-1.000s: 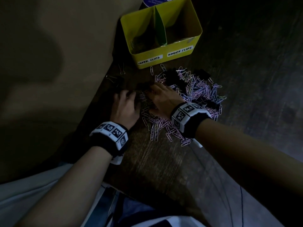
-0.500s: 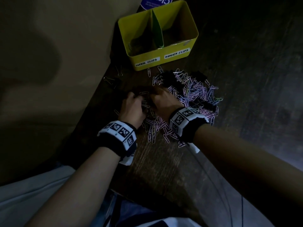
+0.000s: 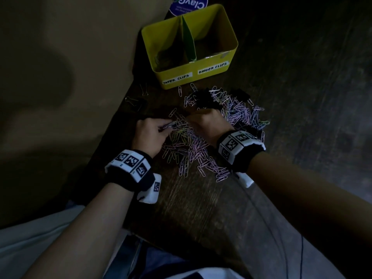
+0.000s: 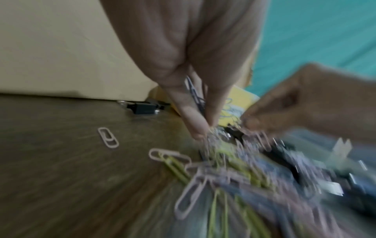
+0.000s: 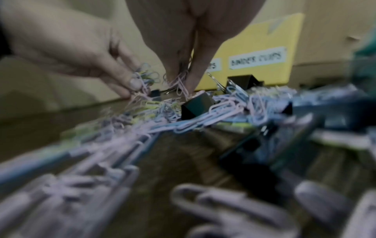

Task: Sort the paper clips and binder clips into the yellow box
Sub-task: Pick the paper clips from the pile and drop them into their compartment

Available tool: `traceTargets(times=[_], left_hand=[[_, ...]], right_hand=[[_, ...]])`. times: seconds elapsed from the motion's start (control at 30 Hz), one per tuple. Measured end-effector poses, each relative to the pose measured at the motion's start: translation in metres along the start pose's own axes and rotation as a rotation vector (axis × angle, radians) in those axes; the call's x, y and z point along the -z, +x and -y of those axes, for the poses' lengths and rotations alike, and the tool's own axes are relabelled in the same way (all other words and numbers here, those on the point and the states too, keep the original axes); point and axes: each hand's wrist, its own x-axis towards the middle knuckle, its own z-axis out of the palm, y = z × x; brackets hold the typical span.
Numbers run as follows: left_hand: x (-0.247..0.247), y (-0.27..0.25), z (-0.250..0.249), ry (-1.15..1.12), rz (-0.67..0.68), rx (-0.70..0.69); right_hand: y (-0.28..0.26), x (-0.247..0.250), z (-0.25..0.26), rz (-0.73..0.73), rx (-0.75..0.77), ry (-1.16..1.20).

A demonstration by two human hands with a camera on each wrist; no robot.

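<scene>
head view shows most of the work left: a mixed heap of paper clips [image 3: 203, 146] and black binder clips [image 3: 205, 99] still lies on the wooden table [image 3: 201, 208], just in front of the yellow box [image 3: 193, 75]. its left, "paper clips" compartment holds a few; the right one is too dark to judge. left hand [image 3: 150, 135] and right hand [image 3: 209, 125] each pinch paper clips.
</scene>
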Motion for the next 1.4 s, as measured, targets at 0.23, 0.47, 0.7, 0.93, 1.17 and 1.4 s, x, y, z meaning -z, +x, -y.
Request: traceTargets(times=[0.23,0.47,0.7,0.93,1.17,1.4], left_hand=[[0.02,0.013,-0.003,-0.297,0.03,0.107],[0.073,0.049,-0.053,-0.576,0.077,-0.004],[0.082,0.136,-0.086,-0.254,-0.043,-0.126],[0.052,0.153,-0.086,0.264,0.084,-0.24],[0.055,0.097,-0.05,0.088,-0.408,-0.361],[0.0,0.07,-0.009,0.138,-0.064,-0.372]], right_hand=[[-0.01,0.01,-0.005,-0.432,-0.544,0.571],[-0.011,0.023,0.004,-0.58,-0.685,1.142],[-0.007,0.041,0.013,-0.611,-0.648,1.28],[0.036,0.076,0.02,-0.579,-0.538,1.185],[0.12,0.09,0.006,-0.509,-0.488,0.612],[0.157,0.077,-0.003,-0.269,-0.496,0.169]])
